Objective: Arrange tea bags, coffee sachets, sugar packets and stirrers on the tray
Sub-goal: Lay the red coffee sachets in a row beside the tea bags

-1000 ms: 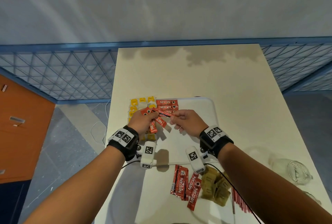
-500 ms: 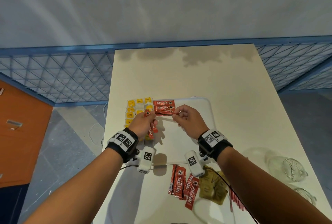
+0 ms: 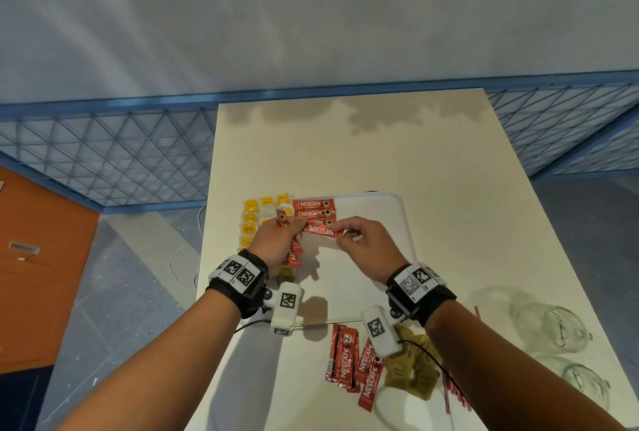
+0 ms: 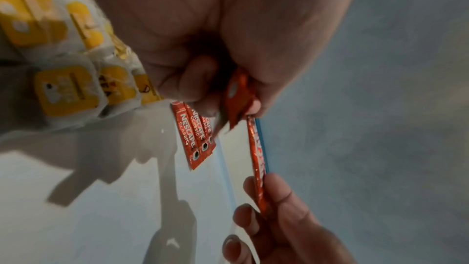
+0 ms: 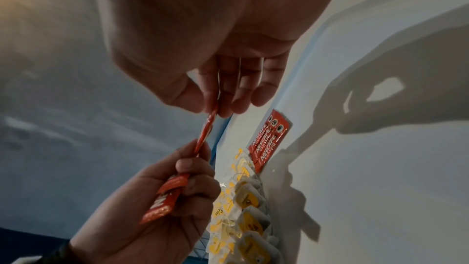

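Both hands are up over the far-left part of the white tray (image 3: 387, 223), stretching one red Nescafé sachet (image 3: 323, 231) between them. The right hand (image 3: 370, 247) pinches its right end w/ thumb and forefinger; the other fingers are loosely curled under, holding nothing. The left hand (image 3: 276, 244) pinches the sachet's left end at its fingertips and also grips a small bunch of spare sachets (image 3: 294, 254) in the curled fingers; these hang down below the palm. In the wrist views the pinched sachet shows edge-on, held clear above the tray and not touching it.

Under it, at the tray's far edge, three placed sachets (image 3: 314, 213) lie flat side by side, long sides touching, labels up. Just left of them, yellow-tagged tea bags (image 3: 251, 220) sit in rows along the tray's left side, partly hidden by the left hand.

Off the tray, on the cream table (image 3: 449, 161) near the person: a loose pile of red sachets (image 3: 349, 361), brown sugar packets (image 3: 411, 372) just beside it on the right, and thin red stirrers (image 3: 453, 392) next to those, partly behind the right forearm. Two clear glass jars (image 3: 553, 327) lie at the table's right edge, well apart from the tray.
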{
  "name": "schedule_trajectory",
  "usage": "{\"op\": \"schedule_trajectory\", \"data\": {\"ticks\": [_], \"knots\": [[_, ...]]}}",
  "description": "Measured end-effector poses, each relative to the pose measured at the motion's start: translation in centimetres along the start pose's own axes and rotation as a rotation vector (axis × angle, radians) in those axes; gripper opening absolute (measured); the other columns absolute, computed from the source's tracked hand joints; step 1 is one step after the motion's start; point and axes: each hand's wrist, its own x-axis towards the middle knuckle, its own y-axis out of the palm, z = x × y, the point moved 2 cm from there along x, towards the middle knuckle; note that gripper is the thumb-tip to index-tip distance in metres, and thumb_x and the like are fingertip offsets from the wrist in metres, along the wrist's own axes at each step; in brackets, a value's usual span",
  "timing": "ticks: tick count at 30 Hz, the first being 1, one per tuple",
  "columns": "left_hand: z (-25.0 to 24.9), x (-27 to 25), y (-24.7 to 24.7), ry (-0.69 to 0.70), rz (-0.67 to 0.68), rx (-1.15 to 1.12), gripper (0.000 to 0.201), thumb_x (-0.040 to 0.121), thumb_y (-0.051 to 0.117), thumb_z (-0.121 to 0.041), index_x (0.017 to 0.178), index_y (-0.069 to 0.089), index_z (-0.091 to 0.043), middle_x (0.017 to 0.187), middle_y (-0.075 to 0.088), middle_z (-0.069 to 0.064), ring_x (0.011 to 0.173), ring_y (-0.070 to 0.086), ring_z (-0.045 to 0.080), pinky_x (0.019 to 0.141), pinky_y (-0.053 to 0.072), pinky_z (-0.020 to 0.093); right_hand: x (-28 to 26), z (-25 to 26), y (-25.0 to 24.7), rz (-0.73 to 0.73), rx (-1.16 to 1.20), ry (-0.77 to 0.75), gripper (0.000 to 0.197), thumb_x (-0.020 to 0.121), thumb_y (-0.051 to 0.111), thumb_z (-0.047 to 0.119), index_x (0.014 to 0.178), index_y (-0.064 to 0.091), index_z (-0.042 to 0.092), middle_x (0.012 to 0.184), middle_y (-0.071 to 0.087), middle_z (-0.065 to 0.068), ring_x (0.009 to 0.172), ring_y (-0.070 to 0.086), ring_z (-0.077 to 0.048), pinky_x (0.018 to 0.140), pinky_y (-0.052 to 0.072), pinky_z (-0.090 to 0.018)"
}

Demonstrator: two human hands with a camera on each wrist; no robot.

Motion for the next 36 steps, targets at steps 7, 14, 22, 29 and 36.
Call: {"op": "schedule_trajectory", "data": {"ticks": [7, 14, 22, 29, 36], "knots": [[-0.7, -0.6, 0.8, 0.114, 0.072, -0.012, 0.041, 0.087, 0.071, -0.054, 0.064, 0.061, -0.021, 0.063, 0.055, 0.003, 0.061, 0.048, 0.024, 0.065, 0.041, 0.035, 0.4, -0.1, 0.5, 0.005, 0.066, 0.056, 0.015, 0.09, 0.072, 0.013, 0.104, 0.075, 0.018, 0.083, 0.074, -0.008, 0.066, 0.06, -0.003, 0.067, 0.048, -0.016], [-0.6, -1.1, 1.5, 0.226, 0.068, 0.305, 0.037, 0.095, 0.064, -0.038, 0.074, 0.066, -0.007, 0.061, 0.059, -0.004, 0.06, 0.054, 0.016, 0.07, 0.049, 0.041, 0.5, -0.6, 1.4, -0.102, 0.089, 0.1, 0.006, 0.089, 0.076, 0.02, 0.094, 0.079, 0.019, 0.083, 0.076, 0.003, 0.078, 0.07, -0.01, 0.077, 0.057, -0.027], [-1.3, -1.0, 0.4, 0.289, 0.248, 0.641, 0.032, 0.094, 0.065, -0.031, 0.071, 0.063, -0.008, 0.056, 0.054, -0.007, 0.05, 0.048, 0.01, 0.053, 0.04, 0.021, 1.4, -0.9, 1.0, -0.025, 0.081, 0.092, 0.023, 0.096, 0.066, 0.032, 0.117, 0.071, 0.024, 0.085, 0.07, 0.004, 0.075, 0.067, -0.012, 0.067, 0.048, -0.027], [-1.7, -1.0, -0.1, 0.279, 0.327, 0.718, 0.028, 0.094, 0.065, -0.025, 0.072, 0.068, -0.008, 0.056, 0.06, -0.002, 0.049, 0.05, 0.003, 0.052, 0.039, 0.016, 3.4, -0.4, 0.6, 0.095, -0.082, 0.07, 0.013, 0.094, 0.07, 0.022, 0.105, 0.076, 0.016, 0.088, 0.07, 0.006, 0.067, 0.057, 0.001, 0.065, 0.043, -0.019], [-1.5, -0.4, -2.1, 0.178, 0.083, 0.519, 0.041, 0.099, 0.058, -0.034, 0.078, 0.068, -0.001, 0.063, 0.057, 0.005, 0.056, 0.051, 0.016, 0.059, 0.04, 0.028, 3.8, -0.7, -0.1, -0.042, 0.113, 0.249, 0.014, 0.096, 0.067, 0.014, 0.108, 0.069, 0.008, 0.089, 0.072, -0.006, 0.061, 0.062, -0.008, 0.049, 0.045, -0.019]]}}
